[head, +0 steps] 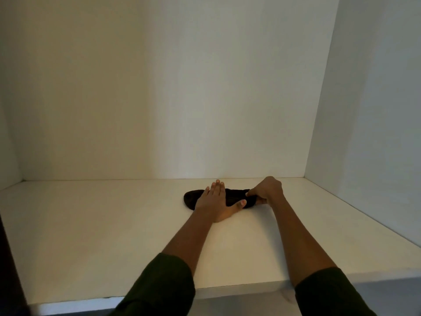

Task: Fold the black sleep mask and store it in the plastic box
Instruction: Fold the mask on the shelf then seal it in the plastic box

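The black sleep mask (230, 198) lies near the back edge of the white shelf (114, 236). The left hand (215, 201) presses flat and open on it, while the right hand (265, 190) seems to pinch its right end. No writing is readable.

Two bare forearms reach out from dark, olive-black sleeves. The left sleeve (159, 286) and the right sleeve (330, 293) are both pushed up near the elbow, their cuffs bunched in loose folds. No rings, watch or bands show.
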The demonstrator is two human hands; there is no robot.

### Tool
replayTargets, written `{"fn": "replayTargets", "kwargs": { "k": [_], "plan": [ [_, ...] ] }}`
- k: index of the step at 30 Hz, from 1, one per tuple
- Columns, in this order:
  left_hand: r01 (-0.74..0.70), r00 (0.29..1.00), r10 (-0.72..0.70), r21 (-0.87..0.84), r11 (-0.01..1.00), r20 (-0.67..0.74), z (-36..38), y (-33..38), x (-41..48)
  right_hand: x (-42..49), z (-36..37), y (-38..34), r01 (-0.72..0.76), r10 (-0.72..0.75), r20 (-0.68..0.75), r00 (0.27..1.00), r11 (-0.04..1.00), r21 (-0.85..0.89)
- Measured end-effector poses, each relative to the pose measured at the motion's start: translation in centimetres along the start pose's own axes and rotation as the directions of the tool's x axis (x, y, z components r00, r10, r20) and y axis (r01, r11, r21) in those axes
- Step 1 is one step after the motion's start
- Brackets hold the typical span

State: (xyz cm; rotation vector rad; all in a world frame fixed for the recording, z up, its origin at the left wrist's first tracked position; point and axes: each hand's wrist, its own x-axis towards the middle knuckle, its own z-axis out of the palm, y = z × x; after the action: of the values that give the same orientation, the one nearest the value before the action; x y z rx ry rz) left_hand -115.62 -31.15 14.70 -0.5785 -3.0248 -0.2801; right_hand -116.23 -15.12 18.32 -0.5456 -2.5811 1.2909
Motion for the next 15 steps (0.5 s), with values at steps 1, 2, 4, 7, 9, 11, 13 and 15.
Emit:
{"fn": "replayTargets", "kwargs": {
  "k": [1,2,4,7,9,11,13,15],
  "plan": [
    [0.018,1.0,-0.018,-0.003,1.0,-0.011,0.24,-0.1,0.12,-0.15,-0.14,-0.31,0.0,0.0,0.0,1.0,1.0,-0.01],
    [0.029,0.999,-0.029,-0.003,1.0,-0.019,0.3,-0.11,0.18,-0.22,-0.29,-0.58,0.002,-0.002,-0.005,1.0,1.0,-0.018],
    [0.043,0.998,-0.043,0.019,0.999,-0.043,0.34,-0.04,0.14,-0.27,-0.36,-0.97,0.022,-0.024,-0.032,0.999,0.998,-0.052],
    [0.095,0.99,-0.083,0.111,0.989,-0.112,0.43,-0.05,0.08,-0.53,-0.3,-1.18,0.059,-0.067,-0.067,0.995,0.991,-0.122],
    [0.134,0.985,-0.114,0.155,0.979,-0.132,0.53,-0.12,0.11,-0.51,-0.22,-1.08,0.063,-0.076,-0.083,0.994,0.986,-0.151],
    [0.15,0.986,-0.14,0.112,0.982,-0.093,0.61,-0.16,0.17,-0.37,-0.14,-1.0,0.063,-0.079,-0.09,0.993,0.984,-0.168],
    [0.148,0.988,-0.148,0.018,0.989,-0.036,0.72,-0.32,0.21,-0.41,-0.04,-0.96,0.062,-0.079,-0.088,0.993,0.981,-0.183],
    [0.141,0.99,-0.141,-0.02,0.99,-0.021,0.7,-0.5,0.24,-0.41,-0.06,-1.02,0.066,-0.084,-0.084,0.993,0.979,-0.193]
  ]
}}
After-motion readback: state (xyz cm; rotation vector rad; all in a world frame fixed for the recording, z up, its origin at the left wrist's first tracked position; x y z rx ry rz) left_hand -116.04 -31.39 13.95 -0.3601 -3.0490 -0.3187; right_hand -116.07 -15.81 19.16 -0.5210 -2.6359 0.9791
